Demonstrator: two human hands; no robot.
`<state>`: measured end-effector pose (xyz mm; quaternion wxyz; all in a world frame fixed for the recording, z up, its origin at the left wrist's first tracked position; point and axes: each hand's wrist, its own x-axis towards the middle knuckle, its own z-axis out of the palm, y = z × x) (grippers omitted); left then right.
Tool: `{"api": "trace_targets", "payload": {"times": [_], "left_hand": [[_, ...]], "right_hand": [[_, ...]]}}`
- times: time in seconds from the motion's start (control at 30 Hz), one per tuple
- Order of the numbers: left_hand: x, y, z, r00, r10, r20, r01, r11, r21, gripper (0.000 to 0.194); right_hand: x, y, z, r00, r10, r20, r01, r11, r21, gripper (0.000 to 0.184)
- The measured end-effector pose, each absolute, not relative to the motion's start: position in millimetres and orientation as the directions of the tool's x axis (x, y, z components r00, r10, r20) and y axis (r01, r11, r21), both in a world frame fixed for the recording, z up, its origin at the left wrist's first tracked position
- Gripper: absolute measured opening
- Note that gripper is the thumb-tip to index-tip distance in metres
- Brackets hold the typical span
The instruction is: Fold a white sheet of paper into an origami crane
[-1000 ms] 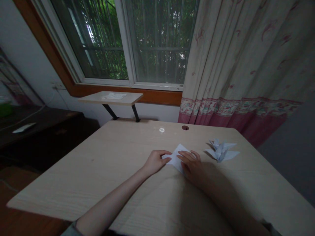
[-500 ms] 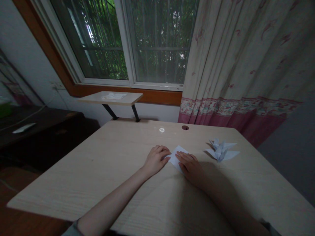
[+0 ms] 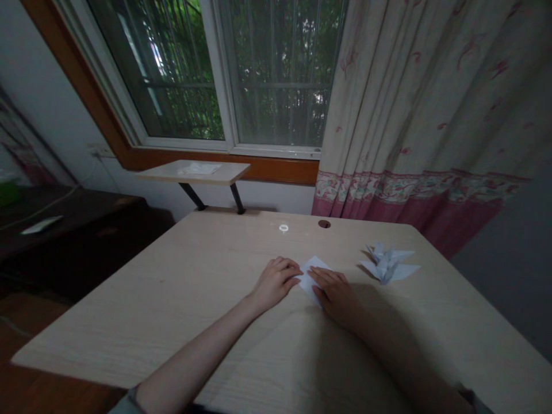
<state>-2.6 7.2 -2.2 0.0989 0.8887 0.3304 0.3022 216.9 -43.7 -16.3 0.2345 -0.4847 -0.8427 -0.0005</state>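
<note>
A small folded sheet of white paper (image 3: 309, 285) lies on the desk between my hands, one corner pointing away from me. My left hand (image 3: 277, 283) is at its left corner, thumb and fingertips closed on the edge. Across the paper's right side lies my right hand (image 3: 337, 293), fingers stretched out flat and covering part of it. To the right of that hand rest folded paper cranes (image 3: 386, 264), close together with pointed wings spread; they overlap, so how many is hard to tell.
The light wood desk (image 3: 207, 322) has a round cable hole (image 3: 324, 224) near its back edge. A raised shelf (image 3: 233, 171) at the back left carries white paper (image 3: 200, 168). Behind are a window and a patterned curtain (image 3: 401, 144). A dark cabinet (image 3: 86, 213) stands left.
My left hand has shifted slightly to the right, its fingertips further over the paper's left corner. The paper has moved slightly right. My right hand stays almost in place.
</note>
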Motion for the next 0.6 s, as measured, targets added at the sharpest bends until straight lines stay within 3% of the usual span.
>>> {"api": "trace_targets", "payload": {"times": [0.33,0.6], "left_hand": [[-2.7,11.2,-8.2,0.612,0.602,0.513,0.397,-0.795,0.459,0.024],[-2.0,4.8,-0.5,0.647,0.639,0.415,0.483,-0.766,0.425,0.022]], "right_hand": [[220.0,-44.6,-9.8,-0.391,0.796,0.462,0.793,0.546,-0.27,0.038],[226.4,-44.5,-15.0,-0.372,0.768,0.521,0.756,0.576,-0.31,0.037]]}}
